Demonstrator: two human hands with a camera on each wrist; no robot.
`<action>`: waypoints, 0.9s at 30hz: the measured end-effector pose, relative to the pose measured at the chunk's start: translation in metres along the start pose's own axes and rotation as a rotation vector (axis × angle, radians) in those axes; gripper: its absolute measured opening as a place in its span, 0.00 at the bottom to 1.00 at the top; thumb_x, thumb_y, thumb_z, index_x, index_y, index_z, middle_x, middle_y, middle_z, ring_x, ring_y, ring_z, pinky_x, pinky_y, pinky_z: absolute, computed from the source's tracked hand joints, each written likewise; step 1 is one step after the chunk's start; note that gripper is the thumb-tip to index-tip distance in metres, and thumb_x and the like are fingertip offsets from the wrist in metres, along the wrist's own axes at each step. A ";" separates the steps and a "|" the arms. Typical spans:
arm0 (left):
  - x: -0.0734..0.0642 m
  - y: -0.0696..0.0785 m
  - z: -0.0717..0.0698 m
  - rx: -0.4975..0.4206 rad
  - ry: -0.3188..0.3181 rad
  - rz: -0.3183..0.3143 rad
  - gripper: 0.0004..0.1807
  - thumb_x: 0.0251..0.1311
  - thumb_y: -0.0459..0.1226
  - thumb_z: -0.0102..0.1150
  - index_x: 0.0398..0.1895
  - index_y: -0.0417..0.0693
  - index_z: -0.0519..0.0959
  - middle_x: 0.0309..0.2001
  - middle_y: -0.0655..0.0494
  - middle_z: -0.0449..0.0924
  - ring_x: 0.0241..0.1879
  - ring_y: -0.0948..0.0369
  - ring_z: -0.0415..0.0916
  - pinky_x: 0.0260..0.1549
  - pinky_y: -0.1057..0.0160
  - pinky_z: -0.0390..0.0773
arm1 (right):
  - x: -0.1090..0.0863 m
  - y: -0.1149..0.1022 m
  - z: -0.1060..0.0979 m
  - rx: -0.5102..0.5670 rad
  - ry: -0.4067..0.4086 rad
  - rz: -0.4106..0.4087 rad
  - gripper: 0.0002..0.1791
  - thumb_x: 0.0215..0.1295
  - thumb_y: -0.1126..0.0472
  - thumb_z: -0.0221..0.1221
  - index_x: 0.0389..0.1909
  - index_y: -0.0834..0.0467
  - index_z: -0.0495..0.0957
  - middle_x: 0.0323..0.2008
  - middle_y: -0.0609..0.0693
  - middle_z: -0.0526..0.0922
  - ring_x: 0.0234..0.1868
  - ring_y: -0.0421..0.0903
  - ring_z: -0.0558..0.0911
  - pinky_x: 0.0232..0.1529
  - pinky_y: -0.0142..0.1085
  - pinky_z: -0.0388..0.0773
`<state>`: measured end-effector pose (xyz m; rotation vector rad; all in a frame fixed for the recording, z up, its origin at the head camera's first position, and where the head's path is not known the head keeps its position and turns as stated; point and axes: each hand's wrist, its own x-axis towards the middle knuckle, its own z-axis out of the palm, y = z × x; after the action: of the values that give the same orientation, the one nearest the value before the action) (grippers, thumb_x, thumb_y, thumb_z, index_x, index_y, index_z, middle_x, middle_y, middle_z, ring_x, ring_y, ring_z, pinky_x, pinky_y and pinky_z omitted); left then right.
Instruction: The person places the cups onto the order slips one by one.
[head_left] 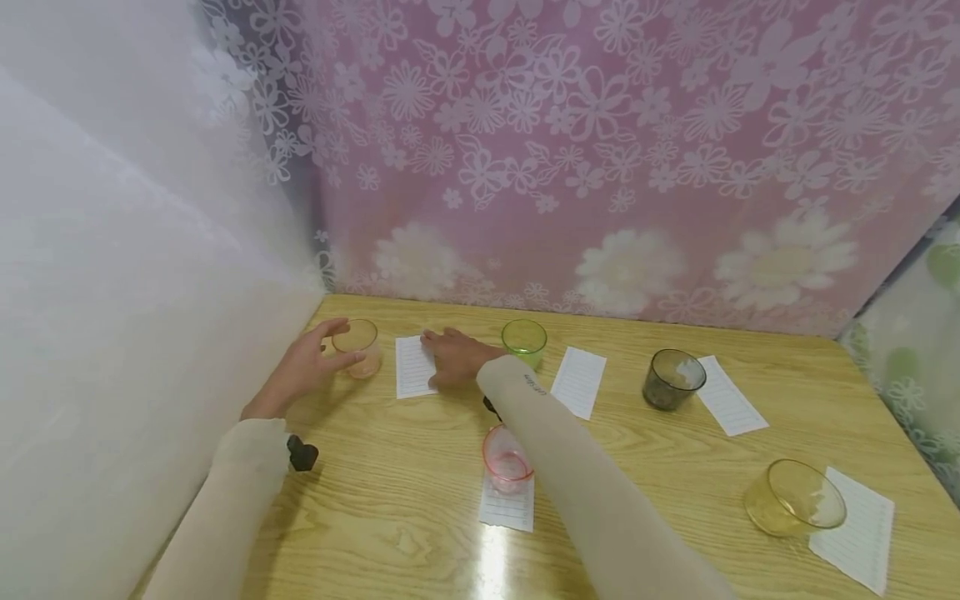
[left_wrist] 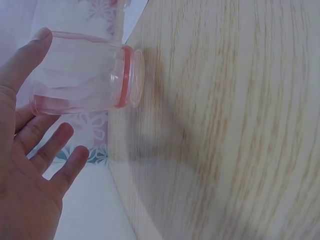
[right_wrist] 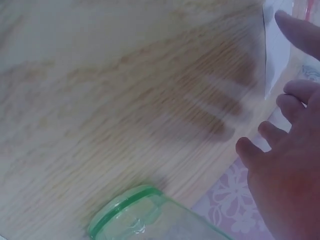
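Observation:
At the far left of the table, my left hand [head_left: 303,367] holds a clear pinkish cup [head_left: 365,360] by the rim. In the left wrist view, the thumb lies on one side of the cup [left_wrist: 82,75] and the fingers on the other, two of them spread away. The cup's base is down at the tabletop. My right hand [head_left: 459,358] reaches across to a white lined paper slip [head_left: 412,377], its fingers loosely bent over the slip's right edge. The right wrist view shows that hand [right_wrist: 290,145] near the slip [right_wrist: 277,50], a green cup [right_wrist: 160,220] beside it.
Behind my right wrist stands the green cup [head_left: 525,337]. A pink-rimmed cup [head_left: 506,467] sits on a slip, partly under my forearm. Rightward are a dark grey cup [head_left: 667,383], a yellow cup [head_left: 783,504] and further slips [head_left: 579,379]. A white wall [head_left: 150,333] borders the left.

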<state>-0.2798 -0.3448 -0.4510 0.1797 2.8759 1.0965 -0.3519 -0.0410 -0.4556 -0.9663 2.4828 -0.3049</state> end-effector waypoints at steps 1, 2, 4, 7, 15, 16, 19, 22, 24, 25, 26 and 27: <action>0.000 0.000 0.000 -0.003 -0.002 -0.002 0.52 0.75 0.60 0.64 0.89 0.45 0.54 0.84 0.38 0.63 0.84 0.37 0.56 0.80 0.33 0.61 | -0.001 0.000 -0.001 -0.006 -0.004 0.004 0.50 0.81 0.43 0.61 0.91 0.51 0.43 0.91 0.47 0.40 0.91 0.57 0.38 0.89 0.57 0.43; -0.001 0.001 0.000 -0.003 -0.003 -0.008 0.52 0.75 0.61 0.64 0.89 0.45 0.54 0.84 0.39 0.63 0.84 0.37 0.56 0.80 0.33 0.61 | -0.003 -0.001 -0.001 -0.015 -0.012 0.008 0.50 0.81 0.43 0.61 0.91 0.52 0.44 0.91 0.47 0.41 0.91 0.57 0.37 0.90 0.57 0.41; -0.001 0.000 0.000 0.000 0.001 -0.012 0.52 0.74 0.61 0.65 0.89 0.45 0.54 0.84 0.39 0.62 0.83 0.36 0.57 0.80 0.33 0.61 | -0.005 -0.002 -0.002 -0.042 -0.024 0.013 0.49 0.81 0.42 0.60 0.91 0.52 0.45 0.91 0.48 0.41 0.91 0.57 0.36 0.90 0.57 0.38; -0.002 -0.001 0.001 0.006 0.009 -0.005 0.52 0.74 0.61 0.65 0.88 0.44 0.55 0.83 0.38 0.63 0.83 0.37 0.58 0.80 0.34 0.62 | -0.006 -0.002 -0.001 -0.099 -0.028 0.027 0.48 0.81 0.38 0.58 0.90 0.50 0.48 0.91 0.47 0.43 0.91 0.56 0.36 0.89 0.59 0.36; 0.000 -0.003 0.004 0.000 0.009 0.015 0.52 0.74 0.60 0.66 0.88 0.43 0.55 0.83 0.38 0.64 0.82 0.36 0.61 0.81 0.36 0.62 | -0.005 0.001 0.001 -0.165 -0.015 0.023 0.49 0.80 0.33 0.58 0.90 0.50 0.51 0.90 0.46 0.46 0.91 0.54 0.39 0.89 0.58 0.37; 0.000 -0.002 0.004 0.002 0.007 0.013 0.52 0.74 0.60 0.66 0.88 0.44 0.55 0.83 0.38 0.63 0.82 0.36 0.61 0.81 0.36 0.62 | -0.004 0.001 0.002 -0.176 -0.014 0.020 0.49 0.79 0.33 0.58 0.90 0.50 0.51 0.90 0.46 0.47 0.91 0.54 0.39 0.89 0.58 0.38; 0.000 -0.001 0.004 0.007 0.006 0.007 0.53 0.73 0.62 0.65 0.88 0.45 0.55 0.84 0.40 0.63 0.82 0.34 0.61 0.80 0.34 0.63 | -0.004 0.002 0.002 -0.217 -0.011 0.014 0.49 0.79 0.31 0.58 0.90 0.50 0.53 0.90 0.46 0.48 0.91 0.52 0.41 0.89 0.58 0.40; 0.000 0.000 0.006 0.014 0.007 0.001 0.53 0.73 0.64 0.64 0.89 0.47 0.55 0.84 0.42 0.63 0.81 0.33 0.61 0.78 0.32 0.64 | -0.002 0.004 0.004 -0.262 -0.003 0.006 0.50 0.78 0.30 0.58 0.89 0.51 0.54 0.90 0.46 0.50 0.91 0.52 0.43 0.89 0.57 0.43; 0.001 0.000 0.007 0.016 0.011 0.001 0.52 0.73 0.64 0.64 0.88 0.48 0.56 0.84 0.42 0.63 0.81 0.33 0.61 0.78 0.32 0.65 | -0.002 0.005 0.005 -0.289 0.001 -0.001 0.50 0.78 0.29 0.57 0.89 0.51 0.55 0.90 0.47 0.51 0.91 0.52 0.44 0.89 0.56 0.45; 0.002 0.001 0.008 0.018 0.010 0.005 0.52 0.73 0.64 0.64 0.88 0.48 0.56 0.84 0.42 0.63 0.81 0.33 0.61 0.78 0.32 0.65 | -0.002 0.005 0.005 -0.301 0.000 -0.005 0.51 0.78 0.28 0.57 0.89 0.52 0.55 0.90 0.48 0.51 0.91 0.52 0.45 0.89 0.56 0.46; 0.002 0.002 0.008 0.017 0.013 0.009 0.52 0.73 0.64 0.64 0.88 0.48 0.56 0.84 0.42 0.63 0.81 0.33 0.62 0.78 0.32 0.65 | -0.002 0.005 0.005 -0.303 0.000 -0.007 0.51 0.78 0.29 0.57 0.89 0.52 0.55 0.90 0.48 0.51 0.91 0.52 0.45 0.89 0.55 0.47; 0.003 0.002 0.009 0.014 0.015 0.014 0.52 0.73 0.64 0.65 0.88 0.47 0.57 0.84 0.41 0.64 0.81 0.33 0.62 0.78 0.33 0.65 | -0.002 0.005 0.005 -0.303 -0.002 -0.010 0.51 0.78 0.29 0.57 0.89 0.53 0.55 0.90 0.48 0.51 0.91 0.52 0.45 0.89 0.54 0.47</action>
<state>-0.2814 -0.3370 -0.4563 0.1930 2.9004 1.0842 -0.3504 -0.0361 -0.4613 -1.0949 2.5696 0.0741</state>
